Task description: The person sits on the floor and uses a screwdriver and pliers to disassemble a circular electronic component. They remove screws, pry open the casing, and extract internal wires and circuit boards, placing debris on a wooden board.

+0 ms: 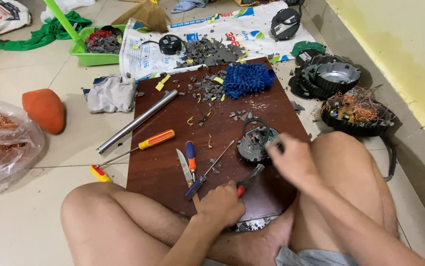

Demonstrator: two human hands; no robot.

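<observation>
Left hand: the left hand [220, 203] was clenched around the red handle of a pair of pliers [250, 178], low on the board in front of the crossed legs.
Pliers: their dark jaws pointed up and to the right, toward the round part, ending just below it.
Right hand: the right hand [290, 158] lay blurred on the right edge of the round part; fingers were curled at its rim, but whether they gripped it I could not tell.
Round part: a round grey part [255, 143] with a black cable loop on top sat on the right half of the board, between the two hands.
Board: a dark brown wooden board [168, 162] lay on the tiled floor and carried the work.
Near tools: a knife [185, 167], a small screwdriver with an orange and blue handle [191, 158] and a thin blue-handled screwdriver [207, 171] lay just left of the left hand.
Farther tools: a yellow and orange screwdriver [143, 146] and a metal tube [137, 121] lay across the board's left edge.
Far end: a blue mop cloth [248, 79] and grey plastic scraps [211, 87] sat at the top of the board.
Floor right: black round housings with copper wire [356, 114] stood by the wall.
</observation>
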